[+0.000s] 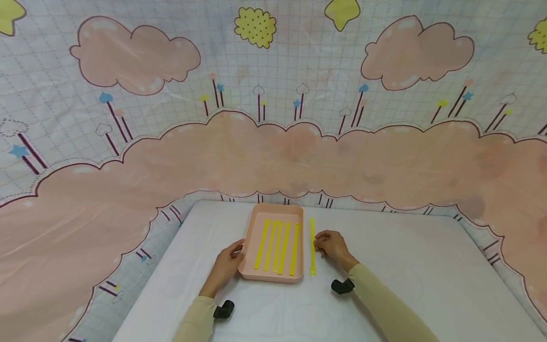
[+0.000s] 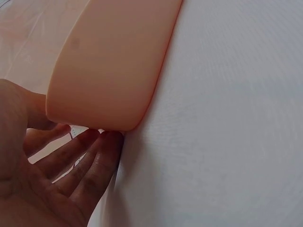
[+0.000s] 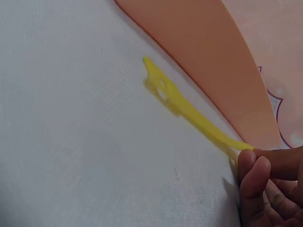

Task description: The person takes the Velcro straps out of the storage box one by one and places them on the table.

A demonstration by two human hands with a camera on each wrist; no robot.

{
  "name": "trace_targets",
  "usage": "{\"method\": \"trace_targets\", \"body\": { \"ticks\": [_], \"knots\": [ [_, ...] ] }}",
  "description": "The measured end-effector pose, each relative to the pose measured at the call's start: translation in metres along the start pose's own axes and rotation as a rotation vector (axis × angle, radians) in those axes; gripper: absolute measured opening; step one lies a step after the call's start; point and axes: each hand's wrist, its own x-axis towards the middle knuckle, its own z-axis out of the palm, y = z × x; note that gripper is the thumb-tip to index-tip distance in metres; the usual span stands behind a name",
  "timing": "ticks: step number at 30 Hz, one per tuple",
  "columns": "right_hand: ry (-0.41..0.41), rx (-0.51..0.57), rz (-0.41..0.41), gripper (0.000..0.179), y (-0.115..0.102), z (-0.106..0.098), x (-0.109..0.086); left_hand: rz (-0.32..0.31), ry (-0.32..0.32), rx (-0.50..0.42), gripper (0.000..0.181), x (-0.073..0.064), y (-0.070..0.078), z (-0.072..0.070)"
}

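A peach-coloured tray [image 1: 278,207] lies on the white table, with several long yellow strips [image 1: 283,249] side by side inside it. At the tray's left side my left hand [image 1: 225,263] holds the edge. In the left wrist view the fingers touch the outside of the tray wall [image 2: 106,71], and the thumb tip is hidden behind it. Just right of the tray, my right hand [image 1: 334,246] pinches one yellow strip [image 1: 312,260] near its middle. The right wrist view shows this strip's near end [image 3: 163,90], notched with small holes, slightly above the cloth.
The white cloth-covered table [image 1: 410,275] stretches out on both sides of the tray. Behind it hangs a printed curtain [image 1: 273,156] with clouds and stars. A black wrist camera [image 1: 343,286] sits at the right cuff, another camera [image 1: 224,309] at the left.
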Motion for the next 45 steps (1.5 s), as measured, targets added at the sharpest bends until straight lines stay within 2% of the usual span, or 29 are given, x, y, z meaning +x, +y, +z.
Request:
{"method": "trace_targets", "body": {
  "ticks": [10,21,30,45],
  "knots": [
    [0.013,-0.026,0.015,0.021,0.001,0.000,-0.003,0.014,-0.022,-0.001,0.045,-0.003,-0.001,-0.003],
    [-0.001,0.030,0.011,0.024,0.001,-0.001,-0.015,0.004,-0.018,0.011,0.046,-0.002,-0.001,-0.004],
    [-0.001,0.049,-0.067,0.026,-0.007,-0.003,-0.022,0.000,-0.012,0.008,0.046,-0.003,0.000,-0.003],
    [-0.032,0.089,-0.204,0.028,-0.043,0.007,-0.042,-0.020,-0.015,0.006,0.047,0.001,0.001,-0.004]
  ]
}}
